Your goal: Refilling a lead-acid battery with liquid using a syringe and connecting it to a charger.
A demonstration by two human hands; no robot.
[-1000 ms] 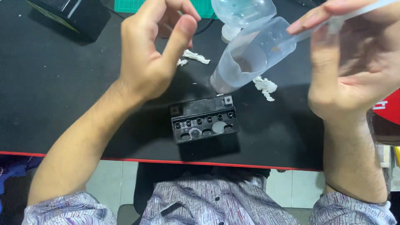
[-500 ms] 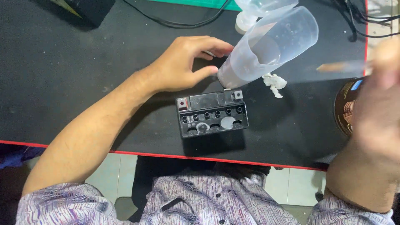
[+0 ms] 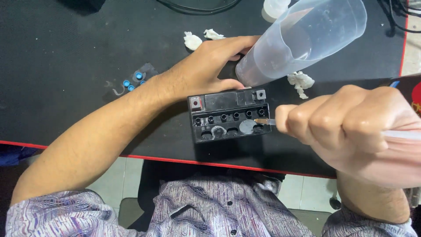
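A small black battery (image 3: pixel 228 116) with a row of open filler holes lies on the black desk mat (image 3: pixel 66 52). Just behind it, my left hand (image 3: pixel 206 66) grips the base of a clear plastic measuring cup (image 3: pixel 302 39) that holds a little clear liquid. My right hand (image 3: pixel 351 127) is closed around a thin clear dropper. The dropper's tip (image 3: pixel 264 121) touches the battery top at its rightmost hole.
Small blue caps (image 3: pixel 133 81) lie on the mat left of my forearm. White tissue scraps (image 3: pixel 300 81) sit beside the cup, with more tissue scraps (image 3: pixel 193 40) behind my hand. A white bottle (image 3: pixel 274 8) and cables (image 3: pixel 197 6) are at the back. The mat's red edge (image 3: pixel 175 160) runs near my body.
My left hand came down and took the cup's base behind the battery. My right hand swung down and left, bringing the dropper tip onto the battery top.
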